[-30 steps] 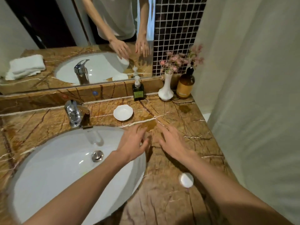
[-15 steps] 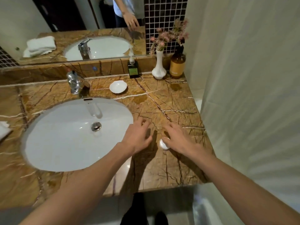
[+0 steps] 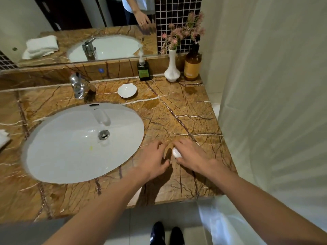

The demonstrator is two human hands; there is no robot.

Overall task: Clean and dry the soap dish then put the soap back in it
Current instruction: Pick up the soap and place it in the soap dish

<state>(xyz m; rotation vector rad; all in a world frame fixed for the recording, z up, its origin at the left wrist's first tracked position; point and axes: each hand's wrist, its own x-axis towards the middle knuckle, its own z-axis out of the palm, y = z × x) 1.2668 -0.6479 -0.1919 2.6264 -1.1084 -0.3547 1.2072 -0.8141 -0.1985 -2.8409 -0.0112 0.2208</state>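
From the head camera, the right hand lies low on the marble table, fingers and thumb curled round the white soap, which sits on the table at its fingertips. The left hand is just beside it, fingers loosely bent, grasping nothing. The soap dish stands bare well beyond both hands, left of them, near the tap. The white sink lies left of the left hand.

Warm, moderate overhead light. Soft glare on the white oval ceramic basin; dark shadows on the brown veined marble counter. Edges bend, wide-angle; slight overall softness.
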